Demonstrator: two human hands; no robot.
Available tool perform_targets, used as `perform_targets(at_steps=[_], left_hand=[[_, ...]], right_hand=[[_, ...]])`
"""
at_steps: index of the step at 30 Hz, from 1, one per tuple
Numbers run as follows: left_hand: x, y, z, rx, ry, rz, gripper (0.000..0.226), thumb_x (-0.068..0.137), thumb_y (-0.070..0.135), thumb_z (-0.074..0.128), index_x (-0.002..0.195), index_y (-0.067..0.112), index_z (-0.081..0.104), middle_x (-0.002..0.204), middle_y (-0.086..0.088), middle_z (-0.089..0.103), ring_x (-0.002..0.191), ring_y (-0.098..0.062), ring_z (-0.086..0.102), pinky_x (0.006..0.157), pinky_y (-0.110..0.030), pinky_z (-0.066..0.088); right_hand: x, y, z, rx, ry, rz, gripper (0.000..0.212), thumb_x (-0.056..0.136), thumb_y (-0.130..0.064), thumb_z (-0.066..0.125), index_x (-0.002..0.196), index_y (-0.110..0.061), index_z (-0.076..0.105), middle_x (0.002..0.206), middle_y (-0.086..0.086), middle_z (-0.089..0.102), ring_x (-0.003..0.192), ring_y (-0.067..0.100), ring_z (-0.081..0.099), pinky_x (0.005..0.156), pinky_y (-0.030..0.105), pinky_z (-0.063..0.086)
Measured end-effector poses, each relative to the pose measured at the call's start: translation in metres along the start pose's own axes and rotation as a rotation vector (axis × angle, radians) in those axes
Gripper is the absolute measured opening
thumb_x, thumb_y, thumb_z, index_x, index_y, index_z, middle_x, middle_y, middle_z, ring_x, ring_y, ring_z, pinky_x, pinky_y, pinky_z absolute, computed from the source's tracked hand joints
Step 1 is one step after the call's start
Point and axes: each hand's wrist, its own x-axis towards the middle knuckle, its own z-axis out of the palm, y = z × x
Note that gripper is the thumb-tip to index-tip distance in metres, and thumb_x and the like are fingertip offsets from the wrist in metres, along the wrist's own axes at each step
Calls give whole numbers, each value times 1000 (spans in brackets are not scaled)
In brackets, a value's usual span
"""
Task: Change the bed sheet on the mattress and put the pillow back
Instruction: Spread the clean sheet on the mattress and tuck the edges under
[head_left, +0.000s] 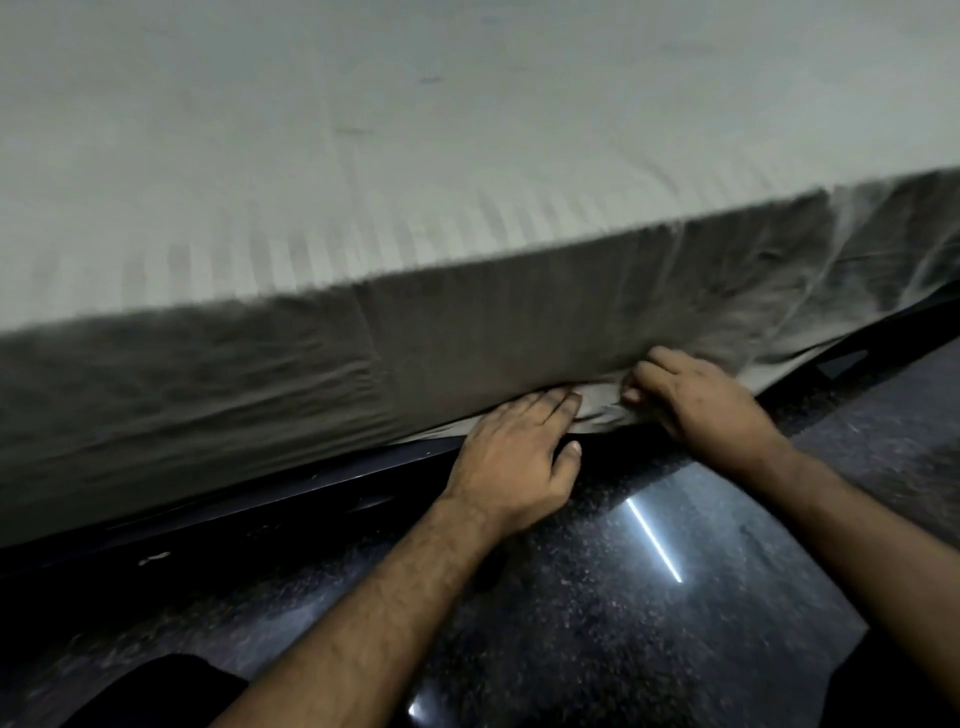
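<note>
left hand (511, 452): fingers straight, flat on the bed sheet (467, 343) hem at the mattress (363, 156) bottom edge, gripping nothing
right hand (696, 400): just right of the left, fingers curled, pinching bunched hem
sheet: covers mattress top and side; smooth left of the grip, wrinkled and loose right of it
bed frame (311, 499): dark, directly under both hands
floor (623, 597): speckled, glossy

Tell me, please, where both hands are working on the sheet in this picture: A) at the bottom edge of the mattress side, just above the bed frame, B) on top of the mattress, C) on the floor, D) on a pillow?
A: the left hand and right hand meet on the sheet along the lower edge of the mattress side, above the dark bed frame.
</note>
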Motion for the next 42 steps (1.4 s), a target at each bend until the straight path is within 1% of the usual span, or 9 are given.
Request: perform_targets(at_steps=[6, 10, 15, 18, 21, 27, 32, 37, 42], left_hand=[[-2, -4, -10, -148, 3, 5, 48, 94, 32, 39, 135, 12, 56, 136, -5, 59, 123, -23, 55, 105, -40, 45], [-25, 14, -24, 160, 68, -221, 40, 99, 47, 39, 104, 17, 65, 102, -5, 63, 94, -27, 60, 81, -41, 51], [-42, 13, -29, 117, 23, -377, 71, 98, 55, 21, 136, 10, 60, 133, -9, 62, 119, -29, 59, 102, -39, 49], [-35, 5, -31, 65, -32, -328, 75, 96, 54, 14, 147, 11, 50, 145, -8, 54, 131, -26, 51, 111, -36, 40], [-36, -12, -37, 39, -98, -238, 78, 94, 54, 4, 156, 21, 37, 155, 3, 46, 140, -14, 42, 116, -30, 31], [-33, -34, -39, 129, -138, -204, 75, 92, 53, -1, 158, 33, 29, 157, 14, 42, 141, -9, 43, 112, -29, 35], [-37, -32, -31, 170, -104, -173, 67, 99, 51, 12, 154, 22, 39, 146, 2, 56, 131, -19, 54, 102, -37, 48], [-32, -20, -29, 62, -22, -204, 66, 100, 45, 15, 145, 15, 52, 141, -4, 61, 128, -20, 57, 107, -36, 45], [2, -11, -28, 172, -141, -406, 41, 105, 38, 28, 114, 20, 64, 116, -7, 72, 105, -30, 68, 83, -38, 52]], right_hand=[[2, -56, 11, 158, -13, 122, 38, 101, -42, 37, 116, -20, 65, 106, -1, 60, 99, 19, 61, 79, 35, 49], [3, -66, 19, 101, 3, 214, 44, 103, -42, 32, 119, -19, 67, 111, 1, 65, 101, 23, 64, 80, 36, 52], [-1, -67, 32, -21, -36, 226, 50, 104, -41, 29, 129, -17, 65, 128, 3, 67, 122, 25, 59, 109, 44, 41], [11, -68, 20, -72, -23, 237, 42, 103, -39, 36, 106, -19, 73, 105, 0, 75, 103, 23, 68, 97, 39, 48], [16, -72, 0, -130, -72, 255, 37, 100, -42, 43, 83, -22, 69, 80, -1, 72, 79, 24, 69, 65, 32, 49], [11, -94, 15, 160, -113, 119, 45, 104, -34, 33, 123, -11, 66, 117, 7, 69, 109, 25, 62, 99, 37, 48], [33, -86, 15, -12, -137, 299, 46, 106, -34, 30, 94, -16, 70, 94, 11, 75, 95, 31, 69, 88, 39, 45], [34, -85, 31, -128, -215, 222, 47, 100, -34, 30, 86, -16, 71, 83, 6, 74, 78, 30, 70, 73, 40, 50], [35, -75, 20, -52, -183, 131, 41, 103, -41, 32, 96, -22, 68, 96, 4, 74, 94, 27, 70, 81, 38, 49]])
